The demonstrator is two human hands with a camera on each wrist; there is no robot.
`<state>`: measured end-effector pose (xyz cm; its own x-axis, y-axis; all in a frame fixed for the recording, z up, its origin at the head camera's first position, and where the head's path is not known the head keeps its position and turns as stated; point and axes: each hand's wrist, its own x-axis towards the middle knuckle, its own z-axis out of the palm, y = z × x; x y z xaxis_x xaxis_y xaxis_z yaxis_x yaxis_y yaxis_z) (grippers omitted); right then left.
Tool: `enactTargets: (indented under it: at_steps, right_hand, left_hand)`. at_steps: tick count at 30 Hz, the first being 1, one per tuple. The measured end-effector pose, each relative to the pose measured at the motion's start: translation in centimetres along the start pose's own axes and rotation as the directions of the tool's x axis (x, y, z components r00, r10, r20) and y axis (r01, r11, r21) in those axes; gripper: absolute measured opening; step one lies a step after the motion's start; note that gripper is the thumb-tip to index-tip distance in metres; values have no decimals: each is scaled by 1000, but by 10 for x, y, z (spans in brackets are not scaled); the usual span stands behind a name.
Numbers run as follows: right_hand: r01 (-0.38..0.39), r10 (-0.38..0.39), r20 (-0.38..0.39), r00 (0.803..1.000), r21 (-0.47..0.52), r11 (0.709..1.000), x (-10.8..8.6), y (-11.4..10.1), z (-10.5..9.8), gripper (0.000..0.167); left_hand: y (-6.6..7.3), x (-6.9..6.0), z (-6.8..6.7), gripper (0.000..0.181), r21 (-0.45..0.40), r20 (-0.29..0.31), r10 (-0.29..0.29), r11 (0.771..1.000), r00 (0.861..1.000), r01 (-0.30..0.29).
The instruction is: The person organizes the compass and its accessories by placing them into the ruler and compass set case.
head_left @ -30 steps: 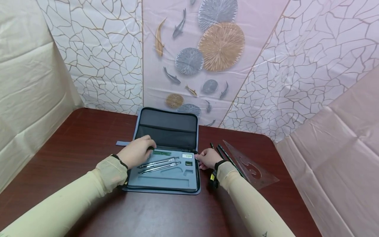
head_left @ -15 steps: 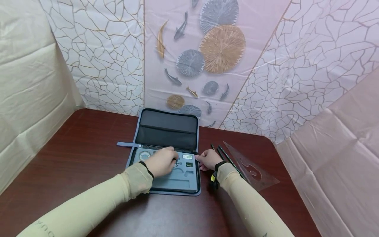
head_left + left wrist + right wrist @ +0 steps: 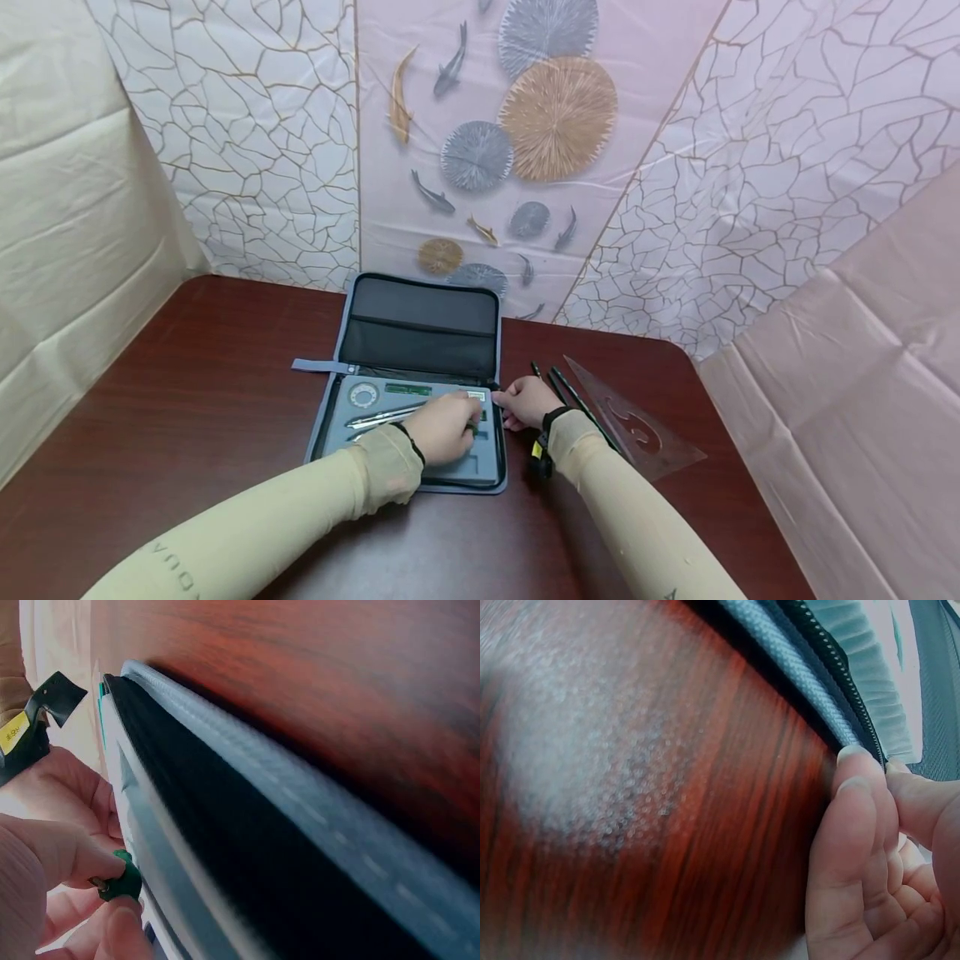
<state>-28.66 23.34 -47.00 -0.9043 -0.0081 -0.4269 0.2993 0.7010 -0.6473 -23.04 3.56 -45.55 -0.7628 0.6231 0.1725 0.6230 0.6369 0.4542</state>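
Pinching the green piece (image 3: 129, 879) near the right edge of the tray (image 3: 487, 462) with my left hand (image 3: 447, 427): light, stiff, perhaps slick, I'd judge, so I'd take its sides; my right hand (image 3: 527, 402) grips the case (image 3: 420, 350) by its right edge.

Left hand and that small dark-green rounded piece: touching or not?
Touching. The left wrist view shows it: the left hand pinches the small dark-green rounded piece between thumb and fingertip.
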Motion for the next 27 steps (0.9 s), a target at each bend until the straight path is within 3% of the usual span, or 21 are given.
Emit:
enactTargets:
  at_steps: [5,10,18,27]
  right_hand:
    - [9,-9,-8,1000,-1,1000,0,0,1,36]
    - [7,-7,-7,1000,5,1000,0,1,1,33]
    - [6,-6,-7,1000,6,1000,2,2,0,34]
    - [12,-12,-4,1000,2,1000,1,2,1,34]
  left_hand:
    - [-1,4,10,11,42,0,28,999,1000,-28]
    - [1,2,10,10,97,9,85,992,996,-85]
    - [1,-7,9,10,154,33,209,965,977,-212]
    - [3,-11,5,8,161,23,208,964,978,-209]
